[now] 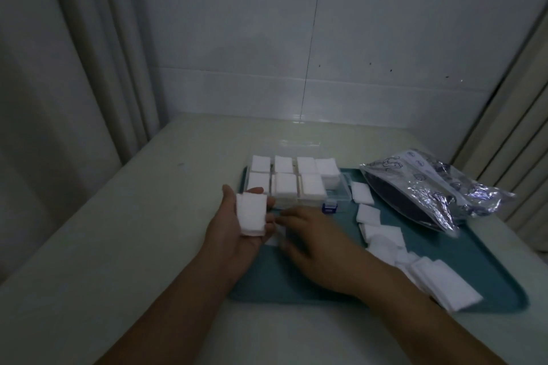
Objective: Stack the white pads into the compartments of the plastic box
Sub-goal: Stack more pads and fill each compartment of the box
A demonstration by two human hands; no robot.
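Note:
The clear plastic box sits at the far left of the teal tray, and its compartments hold stacks of white pads. My left hand lies palm up by the box's front left corner, with a small stack of pads resting on its straight fingers. Just right of it, my right hand is palm down and blurred. Its thumb and fingers pinch a single white pad close to the left hand. Loose pads trail along the tray toward the right front.
The teal tray lies on a pale table against a tiled wall. A crinkled foil and plastic bag rests on the tray's far right. A small blue clip sits at the box's front. Curtains hang at the left and right.

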